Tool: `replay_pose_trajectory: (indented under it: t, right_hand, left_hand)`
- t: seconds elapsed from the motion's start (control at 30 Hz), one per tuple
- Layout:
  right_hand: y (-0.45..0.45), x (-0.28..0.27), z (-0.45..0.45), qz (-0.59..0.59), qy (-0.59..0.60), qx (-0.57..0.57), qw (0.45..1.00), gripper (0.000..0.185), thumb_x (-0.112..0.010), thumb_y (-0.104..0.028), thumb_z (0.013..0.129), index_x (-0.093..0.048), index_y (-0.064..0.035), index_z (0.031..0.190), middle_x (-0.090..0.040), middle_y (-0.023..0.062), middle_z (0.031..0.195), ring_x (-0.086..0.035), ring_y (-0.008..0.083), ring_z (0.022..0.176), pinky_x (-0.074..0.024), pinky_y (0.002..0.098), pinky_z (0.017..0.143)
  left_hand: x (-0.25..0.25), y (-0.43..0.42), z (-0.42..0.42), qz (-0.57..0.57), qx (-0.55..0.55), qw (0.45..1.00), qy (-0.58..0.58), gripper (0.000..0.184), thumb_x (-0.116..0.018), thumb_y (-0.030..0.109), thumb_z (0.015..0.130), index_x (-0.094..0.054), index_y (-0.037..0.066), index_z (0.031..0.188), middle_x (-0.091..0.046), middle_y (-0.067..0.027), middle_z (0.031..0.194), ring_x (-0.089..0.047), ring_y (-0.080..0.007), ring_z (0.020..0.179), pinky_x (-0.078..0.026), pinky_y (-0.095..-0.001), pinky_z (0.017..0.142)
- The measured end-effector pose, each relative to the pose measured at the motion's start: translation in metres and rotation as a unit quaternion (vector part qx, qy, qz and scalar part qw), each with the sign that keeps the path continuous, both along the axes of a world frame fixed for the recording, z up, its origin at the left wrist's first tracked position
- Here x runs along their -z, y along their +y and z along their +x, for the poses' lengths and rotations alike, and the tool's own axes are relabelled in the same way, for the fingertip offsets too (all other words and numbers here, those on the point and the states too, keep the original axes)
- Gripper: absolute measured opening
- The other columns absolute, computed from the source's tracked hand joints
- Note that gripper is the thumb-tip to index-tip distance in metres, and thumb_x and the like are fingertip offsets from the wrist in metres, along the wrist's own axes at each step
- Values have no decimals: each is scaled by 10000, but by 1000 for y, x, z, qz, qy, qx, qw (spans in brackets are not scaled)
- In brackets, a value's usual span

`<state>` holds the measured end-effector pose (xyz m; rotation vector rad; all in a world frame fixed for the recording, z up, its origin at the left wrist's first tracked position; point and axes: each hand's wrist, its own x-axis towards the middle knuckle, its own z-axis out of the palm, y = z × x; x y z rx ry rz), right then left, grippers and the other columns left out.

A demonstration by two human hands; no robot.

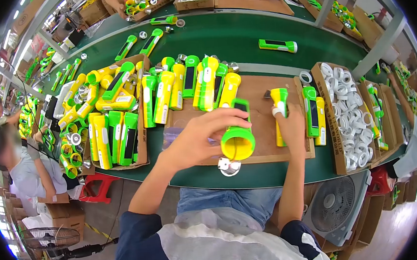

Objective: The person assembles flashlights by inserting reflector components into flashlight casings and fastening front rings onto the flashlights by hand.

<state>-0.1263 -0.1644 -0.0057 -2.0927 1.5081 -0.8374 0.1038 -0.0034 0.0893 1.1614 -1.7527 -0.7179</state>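
Green torch [239, 144] gripped in the left hand [200, 136] (a shiny reflector [230, 168] just below it); the right hand [290, 125] holds a yellow torch [278, 96].

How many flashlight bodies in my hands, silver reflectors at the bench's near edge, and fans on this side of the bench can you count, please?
Flashlight bodies: 2
Silver reflector: 1
Fans: 2
Total: 5

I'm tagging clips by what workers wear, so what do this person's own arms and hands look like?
The left hand and right hand are gloveless, forearms bare. The short left sleeve is navy; the right sleeve is navy with white areas. A white band shows at the right hand's fingers; whether it is worn is unclear.
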Motion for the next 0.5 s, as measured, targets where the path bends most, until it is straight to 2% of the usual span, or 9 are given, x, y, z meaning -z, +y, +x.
replay_pose_trajectory:
  t: [0.07,0.17,0.2,0.23,0.3,0.4,0.43,0.47,0.5]
  right_hand:
    - [-8,-7,-2,-14,77,-6,997,454,-709,-308,896,-657,55,1165,-617,245,1045,-606,412,994,-476,475,858]
    - [-18,-11,-9,-108,98,-40,989,494,-712,-308,889,-627,34,1235,-607,229,1152,-614,384,1045,-492,458,897]
    - [-20,-18,-7,-154,88,-56,983,525,-714,-310,885,-609,24,1276,-603,222,1202,-618,370,1072,-500,449,916]
    - [-21,-24,-4,-199,78,-73,974,559,-716,-313,880,-591,14,1317,-599,214,1253,-622,356,1099,-508,440,935]
    - [-10,-76,1,-42,-78,-221,971,592,-721,-287,879,-554,-13,1376,-576,189,1309,-612,326,1142,-502,420,968]
    - [11,-137,10,92,-277,-442,848,561,-715,-212,885,-550,-52,1396,-573,149,1305,-608,293,1156,-501,390,977]
    - [16,-147,14,67,-280,-479,829,538,-709,-183,886,-560,-63,1389,-579,139,1286,-611,285,1141,-504,380,962]
    - [20,-157,19,43,-284,-516,807,518,-702,-155,887,-569,-74,1381,-584,129,1267,-615,278,1126,-508,369,948]
    - [25,-164,25,-29,-232,-518,823,500,-694,-130,885,-581,-83,1370,-590,124,1245,-621,271,1101,-514,358,922]
  left_hand:
    - [-1,3,1,0,-83,989,-122,503,-858,98,690,-697,51,1164,-718,-125,1156,-689,-279,1044,-571,-356,830]
    - [12,-4,8,-168,-126,960,-186,631,-876,234,699,-642,58,1258,-687,-103,1198,-705,-294,845,-570,-364,735]
    - [9,-3,7,-134,-142,961,-196,643,-882,244,686,-630,25,1235,-695,-126,1123,-700,-290,873,-551,-360,766]
    - [10,-6,5,-144,-129,971,-138,620,-865,224,703,-620,17,1233,-689,-130,1093,-694,-285,872,-544,-352,785]
    - [19,-16,-3,-159,-101,982,-21,574,-832,184,736,-598,1,1228,-679,-140,1034,-683,-275,870,-531,-336,822]
    - [35,-8,-25,23,-13,969,248,521,-713,180,868,-520,25,1327,-645,-113,1118,-661,-230,962,-516,-357,894]
    - [35,-8,-30,80,17,937,340,521,-685,200,905,-503,34,1364,-635,-106,1167,-659,-226,993,-516,-366,911]
    - [36,-11,-30,77,27,930,357,591,-674,172,916,-415,46,1432,-621,-101,1184,-652,-227,1043,-515,-369,938]
    - [32,-12,-33,46,-19,942,331,582,-691,168,895,-432,38,1401,-635,-101,1162,-656,-229,1024,-513,-371,940]
